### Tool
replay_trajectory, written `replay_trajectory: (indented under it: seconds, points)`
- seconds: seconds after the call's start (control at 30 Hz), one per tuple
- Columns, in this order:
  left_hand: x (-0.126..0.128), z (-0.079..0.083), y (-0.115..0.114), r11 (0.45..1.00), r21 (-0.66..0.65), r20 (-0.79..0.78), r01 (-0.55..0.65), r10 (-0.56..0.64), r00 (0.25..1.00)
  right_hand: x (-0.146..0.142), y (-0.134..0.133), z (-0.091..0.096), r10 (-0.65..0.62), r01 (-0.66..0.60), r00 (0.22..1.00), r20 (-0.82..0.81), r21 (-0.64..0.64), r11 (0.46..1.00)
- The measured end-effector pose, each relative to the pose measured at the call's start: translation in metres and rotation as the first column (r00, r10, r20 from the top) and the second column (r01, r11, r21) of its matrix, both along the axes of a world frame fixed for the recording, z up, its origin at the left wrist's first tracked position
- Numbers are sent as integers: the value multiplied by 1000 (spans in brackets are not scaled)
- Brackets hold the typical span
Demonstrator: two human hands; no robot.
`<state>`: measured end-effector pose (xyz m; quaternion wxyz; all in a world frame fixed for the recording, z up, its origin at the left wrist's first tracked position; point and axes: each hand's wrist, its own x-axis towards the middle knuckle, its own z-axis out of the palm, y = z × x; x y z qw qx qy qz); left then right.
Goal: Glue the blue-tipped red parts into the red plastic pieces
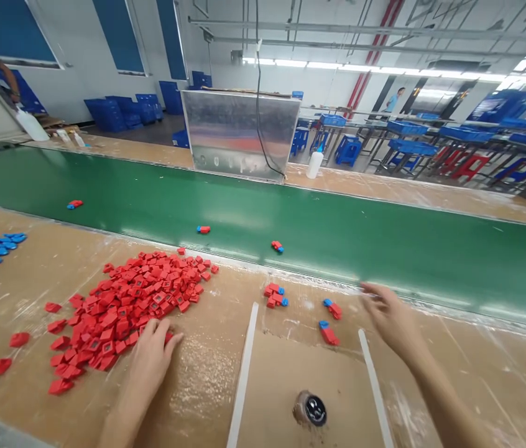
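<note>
Round black fitting [310,409] on cardboard [291,373], nearest. Left hand [151,361] rests open, fingers loosely spread, against the heap of red pieces [123,305]; right hand [391,317] open, empty, near the red-and-blue pieces [329,333].

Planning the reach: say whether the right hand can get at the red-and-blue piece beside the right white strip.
Probably yes. The right hand sits close to the red-and-blue piece, with only the table surface between; the white strip lies low and shouldn't block it.

Left hand [151,361] hides part of the red plastic pile [127,305] at 8 o'clock, and the co-worker's arm [7,78] at 10 gets cut off, lol.
</note>
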<state>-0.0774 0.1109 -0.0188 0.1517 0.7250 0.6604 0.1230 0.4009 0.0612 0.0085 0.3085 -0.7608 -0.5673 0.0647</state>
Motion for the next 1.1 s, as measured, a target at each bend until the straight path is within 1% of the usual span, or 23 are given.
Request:
replay_trajectory:
  seconds: [0.03,0.1,0.13,0.2,0.23,0.3,0.33,0.4,0.5,0.6,0.67,0.73,0.8,0.9,0.97,1.0,1.07,1.1]
  points:
    - [-3,1,-6,999,-39,41,10,-9,999,-8,29,0,69,-68,998,15,-38,997]
    - [-6,4,-20,993,-114,116,37,-24,993,-30,93,-4,193,-185,980,47,-130,974]
    - [-7,5,-27,988,-144,147,49,-28,989,-42,123,-8,224,-210,972,65,-178,961]
    - [-5,7,-41,981,-185,183,59,-25,983,-64,172,-17,212,-176,971,109,-272,946]
    - [-4,9,-47,979,-198,187,55,-18,982,-72,188,-22,183,-133,974,134,-315,940]
    - [1,10,-56,973,-223,189,62,-20,982,-79,204,-30,123,-44,975,185,-380,924]
    - [3,12,-58,968,-235,196,83,-37,980,-79,206,-32,104,-13,973,205,-403,915]
    - [8,14,-61,958,-247,220,147,-92,971,-73,200,-33,97,12,969,226,-435,900]
    - [15,21,-60,952,-214,245,221,-167,955,-59,179,-26,101,14,969,226,-458,889]
    - [24,28,-62,950,-177,252,259,-211,944,-48,149,-11,72,19,977,201,-417,909]
    - [33,32,-68,946,-175,303,274,-213,929,-41,122,2,55,3,986,155,-352,936]
    - [45,32,-77,942,-181,408,282,-189,893,-35,87,16,59,-34,995,76,-294,955]
    - [61,29,-88,939,-181,544,292,-152,825,-31,44,28,93,-96,995,-26,-260,961]
    - [88,21,-105,932,-201,733,302,-61,678,-33,-30,41,184,-217,970,-157,-230,949]
    - [108,15,-117,913,-240,818,331,6,575,-43,-79,41,233,-283,942,-242,-193,940]
    - [117,13,-122,901,-257,845,349,34,534,-49,-101,39,258,-318,914,-312,-158,935]
    - [134,8,-133,880,-281,876,383,72,477,-65,-137,33,283,-348,867,-410,-93,933]
    - [141,6,-139,871,-288,885,399,83,458,-73,-150,29,292,-345,861,-417,-56,937]
